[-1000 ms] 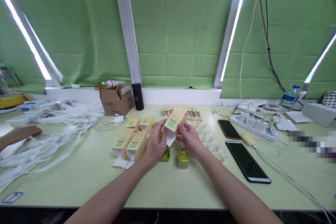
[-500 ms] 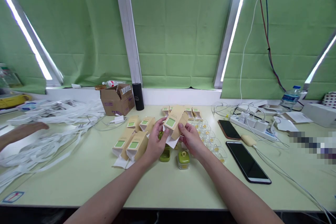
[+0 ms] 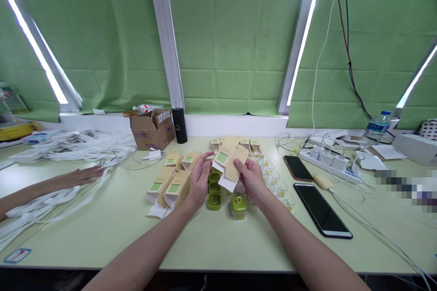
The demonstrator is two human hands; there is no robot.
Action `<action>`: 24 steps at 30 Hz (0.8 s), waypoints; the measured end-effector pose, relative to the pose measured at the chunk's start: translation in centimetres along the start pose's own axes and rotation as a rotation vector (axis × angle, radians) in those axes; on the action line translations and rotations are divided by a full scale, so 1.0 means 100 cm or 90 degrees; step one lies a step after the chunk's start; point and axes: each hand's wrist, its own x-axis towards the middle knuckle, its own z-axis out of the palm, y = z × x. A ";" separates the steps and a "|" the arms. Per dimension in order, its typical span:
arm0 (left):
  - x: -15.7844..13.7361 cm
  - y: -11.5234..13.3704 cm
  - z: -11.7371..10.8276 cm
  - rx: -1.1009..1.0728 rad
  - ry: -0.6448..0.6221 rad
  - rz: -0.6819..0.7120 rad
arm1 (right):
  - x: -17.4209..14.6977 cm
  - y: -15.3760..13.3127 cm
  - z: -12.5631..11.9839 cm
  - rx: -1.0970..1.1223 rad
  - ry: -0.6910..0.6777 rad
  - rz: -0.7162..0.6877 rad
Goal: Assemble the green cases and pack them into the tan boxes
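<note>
My right hand (image 3: 253, 181) pinches a kraft-paper box (image 3: 228, 154) with a green label by its lower right side. The box looks flattened, its white flap hanging down. Just to the left, my left hand (image 3: 200, 183) has its fingers apart, close to the box's left edge. Below the hands is a row of green square lids (image 3: 214, 201). Beside that row stands a small clear jar with a knobbed green lid (image 3: 239, 207). Several clear jars (image 3: 280, 187) with something yellow inside are partly behind my right hand. Upright kraft boxes (image 3: 178, 187) with open flaps stand left of my left hand.
More kraft boxes (image 3: 256, 147) stand at the back. Two phones (image 3: 322, 211) and a power strip (image 3: 327, 163) with cables lie right. A brown carton (image 3: 152, 131) and black cylinder (image 3: 179, 125) stand behind. Another person's hand (image 3: 82, 175) rests among white strips (image 3: 71, 145) at left.
My left hand has let go of the kraft box and moved slightly left. The box has gone from partly opened-out to flatter in my right hand. The other person's hand has reached further right.
</note>
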 end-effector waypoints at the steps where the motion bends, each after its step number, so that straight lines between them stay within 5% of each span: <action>1: 0.001 -0.001 0.000 0.010 0.007 0.004 | 0.000 0.000 0.000 -0.003 0.003 -0.001; 17: 0.010 -0.031 -0.013 0.150 -0.023 0.022 | -0.004 -0.003 0.004 -0.081 0.006 -0.069; 24: 0.012 -0.029 -0.010 0.088 -0.028 -0.001 | -0.006 -0.006 0.008 -0.104 -0.004 -0.091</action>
